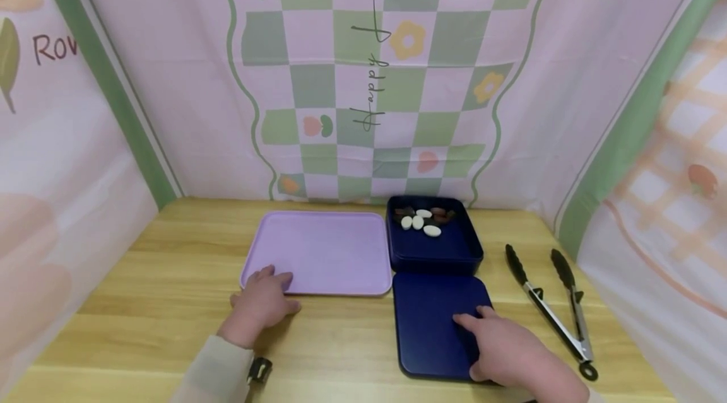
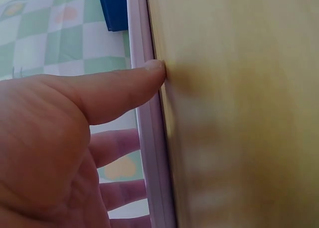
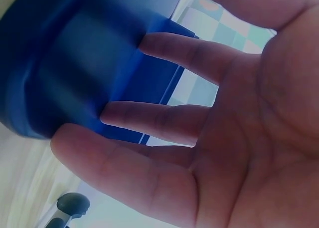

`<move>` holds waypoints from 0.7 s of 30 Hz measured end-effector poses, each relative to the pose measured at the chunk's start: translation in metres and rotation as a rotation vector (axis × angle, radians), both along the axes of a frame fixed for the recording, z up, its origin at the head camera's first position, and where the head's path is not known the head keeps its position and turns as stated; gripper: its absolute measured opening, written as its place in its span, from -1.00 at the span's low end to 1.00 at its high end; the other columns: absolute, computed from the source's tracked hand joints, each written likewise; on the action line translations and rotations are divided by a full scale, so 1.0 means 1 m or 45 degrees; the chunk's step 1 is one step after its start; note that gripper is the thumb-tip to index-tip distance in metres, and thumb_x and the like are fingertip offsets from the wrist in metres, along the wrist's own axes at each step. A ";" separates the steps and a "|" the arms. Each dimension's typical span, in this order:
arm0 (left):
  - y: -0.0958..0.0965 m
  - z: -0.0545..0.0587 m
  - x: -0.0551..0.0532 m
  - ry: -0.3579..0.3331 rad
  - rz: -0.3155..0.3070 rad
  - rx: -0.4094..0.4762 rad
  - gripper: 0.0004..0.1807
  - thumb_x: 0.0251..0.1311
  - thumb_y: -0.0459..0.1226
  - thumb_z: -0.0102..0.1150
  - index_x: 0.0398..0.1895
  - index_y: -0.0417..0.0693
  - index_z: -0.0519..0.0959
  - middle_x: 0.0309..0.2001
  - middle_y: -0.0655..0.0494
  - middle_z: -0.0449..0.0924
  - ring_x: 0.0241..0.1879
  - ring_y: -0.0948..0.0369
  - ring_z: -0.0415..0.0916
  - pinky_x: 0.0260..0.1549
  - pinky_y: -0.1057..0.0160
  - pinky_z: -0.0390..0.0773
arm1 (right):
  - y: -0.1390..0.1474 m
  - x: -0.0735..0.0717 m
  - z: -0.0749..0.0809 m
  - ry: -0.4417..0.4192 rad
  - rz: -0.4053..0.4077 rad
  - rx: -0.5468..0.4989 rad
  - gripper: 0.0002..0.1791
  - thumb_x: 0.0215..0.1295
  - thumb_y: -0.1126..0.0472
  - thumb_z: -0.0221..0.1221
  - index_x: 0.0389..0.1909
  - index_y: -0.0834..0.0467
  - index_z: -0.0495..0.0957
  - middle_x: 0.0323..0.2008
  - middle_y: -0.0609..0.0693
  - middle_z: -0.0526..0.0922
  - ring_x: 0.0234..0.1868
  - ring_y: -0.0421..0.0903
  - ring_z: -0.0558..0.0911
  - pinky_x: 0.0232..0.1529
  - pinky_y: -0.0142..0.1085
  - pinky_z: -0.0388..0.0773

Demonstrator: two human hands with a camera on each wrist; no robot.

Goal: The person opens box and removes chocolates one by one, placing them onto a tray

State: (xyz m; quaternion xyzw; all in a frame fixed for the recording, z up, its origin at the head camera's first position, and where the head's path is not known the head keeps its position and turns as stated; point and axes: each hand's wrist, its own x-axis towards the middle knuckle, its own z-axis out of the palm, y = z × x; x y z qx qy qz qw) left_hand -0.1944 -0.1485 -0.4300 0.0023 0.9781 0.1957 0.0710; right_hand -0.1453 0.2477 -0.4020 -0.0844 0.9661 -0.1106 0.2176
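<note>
A flat lilac tray [image 1: 335,251] lies at the back middle of the table. My left hand [image 1: 261,299] rests at its front left corner, fingers spread over the rim; the thumb [image 2: 124,91] reaches to the wood in the left wrist view. On the right, a navy lid [image 1: 428,321] lies flat, its underside hidden. My right hand [image 1: 505,346] touches its right side with spread, fairly straight fingers [image 3: 159,119]. Right behind the lid stands a navy square box [image 1: 437,263], holding several white oval pieces [image 1: 432,231] and some dark reddish-brown pieces [image 1: 440,212].
Black-tipped metal tongs [image 1: 556,321] lie spread apart at the right of the lid. A patterned cloth [image 1: 363,87] hangs behind the wooden table [image 1: 170,277] and along both sides. The box stands close against the tray's right edge.
</note>
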 end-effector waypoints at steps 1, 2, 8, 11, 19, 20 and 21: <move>0.000 0.000 0.000 0.000 -0.007 -0.007 -0.25 0.05 -0.01 0.43 0.34 -0.05 0.49 0.45 -0.34 0.13 0.39 -0.39 0.00 0.02 -0.71 -0.03 | 0.000 0.000 0.000 0.000 0.002 -0.001 -0.16 -0.18 0.22 0.50 0.28 0.09 0.51 0.28 0.51 0.31 0.14 0.40 0.49 -0.31 -0.01 0.56; 0.000 0.001 0.000 0.000 -0.013 -0.013 -0.25 0.05 -0.01 0.43 0.35 -0.05 0.49 0.45 -0.34 0.13 0.39 -0.39 0.00 0.02 -0.70 -0.02 | 0.000 0.000 0.000 -0.001 0.002 -0.001 -0.16 -0.18 0.22 0.51 0.29 0.10 0.51 0.29 0.51 0.30 0.14 0.40 0.49 -0.30 -0.01 0.57; -0.001 0.005 0.002 0.010 -0.047 -0.040 -0.25 0.05 -0.04 0.45 0.34 -0.08 0.49 0.42 -0.39 0.15 0.34 -0.45 0.04 -0.01 -0.68 0.11 | 0.001 -0.001 0.000 0.002 0.007 -0.011 -0.16 -0.17 0.22 0.50 0.29 0.11 0.51 0.29 0.52 0.29 0.14 0.38 0.50 -0.32 -0.02 0.56; -0.002 0.007 0.004 -0.007 -0.049 -0.041 -0.24 0.03 -0.03 0.46 0.34 -0.07 0.49 0.43 -0.39 0.14 0.33 -0.48 0.03 -0.04 -0.69 0.12 | 0.001 -0.001 0.000 0.008 0.012 -0.014 -0.16 -0.18 0.23 0.50 0.29 0.12 0.51 0.28 0.52 0.30 0.14 0.39 0.49 -0.31 -0.02 0.56; -0.005 0.012 0.011 -0.100 -0.087 -0.032 -0.12 0.01 0.02 0.46 0.44 -0.03 0.39 0.49 -0.33 0.03 0.40 -0.46 -0.14 -0.10 -0.76 -0.03 | 0.001 0.000 0.000 0.004 0.009 -0.008 -0.16 -0.17 0.21 0.51 0.29 0.11 0.51 0.28 0.52 0.30 0.15 0.40 0.48 -0.27 0.02 0.58; -0.005 0.013 0.012 -0.113 -0.099 -0.042 -0.11 0.04 0.03 0.44 0.45 -0.03 0.37 0.50 -0.33 0.01 0.41 -0.46 -0.15 -0.09 -0.76 -0.03 | 0.001 0.000 0.000 0.002 0.008 -0.006 -0.16 -0.17 0.20 0.51 0.29 0.11 0.51 0.28 0.51 0.30 0.16 0.41 0.48 -0.26 0.02 0.58; -0.005 0.013 0.013 -0.127 -0.114 -0.054 -0.10 0.06 0.05 0.43 0.46 -0.03 0.34 0.50 -0.34 -0.01 0.41 -0.46 -0.17 -0.09 -0.76 -0.03 | 0.001 0.000 0.001 0.000 0.008 -0.003 -0.16 -0.16 0.20 0.51 0.29 0.10 0.51 0.28 0.51 0.30 0.16 0.42 0.47 -0.25 0.03 0.59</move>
